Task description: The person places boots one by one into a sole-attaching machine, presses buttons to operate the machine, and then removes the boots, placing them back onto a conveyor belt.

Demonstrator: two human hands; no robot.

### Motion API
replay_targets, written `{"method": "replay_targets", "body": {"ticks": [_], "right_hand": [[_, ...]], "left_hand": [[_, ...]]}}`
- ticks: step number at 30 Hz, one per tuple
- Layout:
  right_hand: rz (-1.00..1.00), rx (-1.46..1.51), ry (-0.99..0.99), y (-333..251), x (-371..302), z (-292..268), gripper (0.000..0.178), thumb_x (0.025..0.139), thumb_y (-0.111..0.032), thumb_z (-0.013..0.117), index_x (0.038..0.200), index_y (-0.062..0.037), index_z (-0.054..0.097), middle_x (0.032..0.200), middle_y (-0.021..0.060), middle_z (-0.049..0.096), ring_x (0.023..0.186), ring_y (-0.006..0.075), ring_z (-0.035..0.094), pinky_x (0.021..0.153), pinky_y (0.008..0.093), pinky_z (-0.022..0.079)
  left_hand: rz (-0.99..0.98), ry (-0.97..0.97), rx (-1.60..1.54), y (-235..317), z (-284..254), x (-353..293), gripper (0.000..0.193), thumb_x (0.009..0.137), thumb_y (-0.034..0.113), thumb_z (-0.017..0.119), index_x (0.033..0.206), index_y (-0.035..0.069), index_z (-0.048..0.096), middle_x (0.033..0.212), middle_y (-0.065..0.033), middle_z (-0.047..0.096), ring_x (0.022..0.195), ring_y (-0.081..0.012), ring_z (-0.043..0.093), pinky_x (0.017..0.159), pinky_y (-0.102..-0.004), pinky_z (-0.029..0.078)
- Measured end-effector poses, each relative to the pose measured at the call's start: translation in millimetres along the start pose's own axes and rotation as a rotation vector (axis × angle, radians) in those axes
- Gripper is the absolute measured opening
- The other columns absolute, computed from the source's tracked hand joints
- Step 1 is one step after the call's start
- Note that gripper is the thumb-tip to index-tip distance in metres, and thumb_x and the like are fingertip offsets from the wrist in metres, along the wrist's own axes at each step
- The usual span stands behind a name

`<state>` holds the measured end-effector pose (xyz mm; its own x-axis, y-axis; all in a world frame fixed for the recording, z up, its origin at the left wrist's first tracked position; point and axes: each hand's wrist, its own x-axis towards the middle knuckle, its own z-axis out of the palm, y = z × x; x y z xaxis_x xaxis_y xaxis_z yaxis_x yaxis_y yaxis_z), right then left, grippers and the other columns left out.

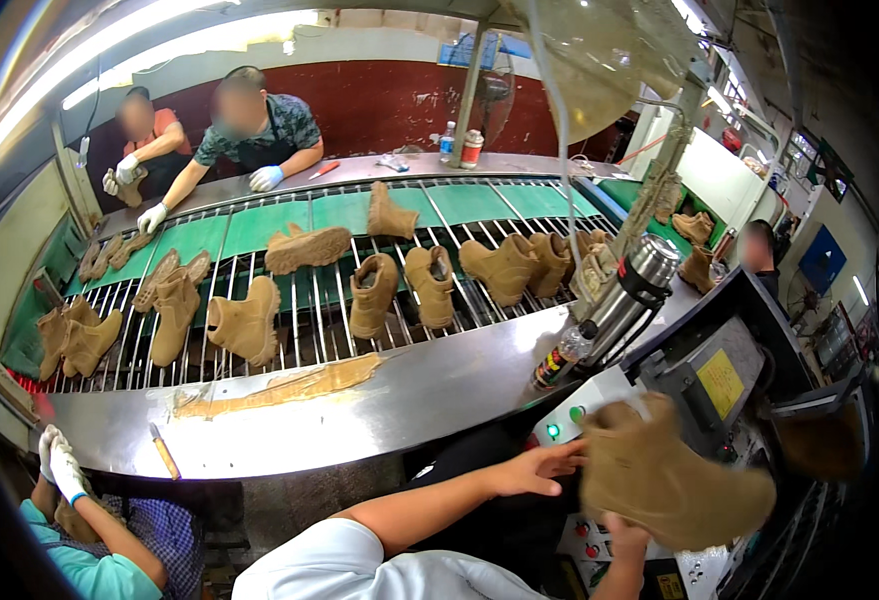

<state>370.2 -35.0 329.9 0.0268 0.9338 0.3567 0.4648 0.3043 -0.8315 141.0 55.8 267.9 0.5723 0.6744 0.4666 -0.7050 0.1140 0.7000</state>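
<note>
A tan ankle boot [659,480] is held up at the lower right, its toe pointing right and its opening toward the top. My right hand [627,540] grips it from below, with most of the fingers hidden behind the boot. My left hand [539,470] reaches in from the left with fingers stretched out and apart. Its fingertips come up to the boot's edge; whether they touch it I cannot tell. Just behind the boot is a machine with a white control panel [584,405], bearing a lit green button.
A rack of metal rods over a green belt [339,210] carries several tan boots [244,320]. On the steel ledge [439,400] stand a thermos [639,285] and a bottle [564,355]; a brush-like tool [165,452] lies left. Co-workers stand across the rack, and another sits lower left.
</note>
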Motion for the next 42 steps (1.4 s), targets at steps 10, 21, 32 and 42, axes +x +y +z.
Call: {"method": "replay_targets", "body": {"ticks": [10, 21, 32, 42], "right_hand": [[-0.232, -0.140, -0.760, -106, 48, 145, 0.046, 0.079, -0.035, 0.069, 0.113, -0.0053, 0.060, 0.113, 0.0149, 0.061, 0.102, 0.0315, 0.059, 0.087, 0.0354, 0.048], [-0.051, -0.207, -0.808, -26, 21, 206, 0.029, 0.079, -0.024, 0.069, 0.101, -0.0049, 0.066, 0.092, 0.0085, 0.066, 0.084, 0.0198, 0.066, 0.075, 0.0300, 0.052], [-0.160, -0.095, -0.774, 10, 91, 385, 0.018, 0.077, -0.021, 0.067, 0.090, -0.0081, 0.066, 0.075, 0.0058, 0.064, 0.065, 0.0212, 0.063, 0.061, 0.0314, 0.051], [-0.478, -0.090, -0.705, 19, 80, 437, 0.010, 0.066, -0.021, 0.069, 0.070, -0.0139, 0.064, 0.069, 0.0003, 0.059, 0.069, 0.0217, 0.056, 0.068, 0.0347, 0.042]], "left_hand": [[0.518, 1.063, -0.205, 144, -83, -231, 0.077, 0.069, 0.031, 0.070, 0.133, 0.002, 0.039, 0.128, -0.0161, 0.051, 0.115, -0.0348, 0.051, 0.098, -0.0481, 0.043], [0.509, 1.851, 1.027, 250, -264, -251, 0.032, 0.072, 0.011, 0.074, 0.096, -0.005, 0.061, 0.092, -0.0146, 0.067, 0.083, -0.0209, 0.063, 0.076, -0.0337, 0.048], [-0.857, 1.203, 1.569, 286, -205, -259, 0.058, 0.074, 0.017, 0.065, 0.129, 0.006, 0.048, 0.103, -0.0227, 0.063, 0.096, -0.0382, 0.061, 0.084, -0.0406, 0.048], [-1.245, 0.894, 2.796, 398, -443, -257, 0.078, 0.079, 0.019, 0.061, 0.145, 0.010, 0.021, 0.148, -0.0160, 0.026, 0.134, -0.0348, 0.029, 0.108, -0.0441, 0.027]]}}
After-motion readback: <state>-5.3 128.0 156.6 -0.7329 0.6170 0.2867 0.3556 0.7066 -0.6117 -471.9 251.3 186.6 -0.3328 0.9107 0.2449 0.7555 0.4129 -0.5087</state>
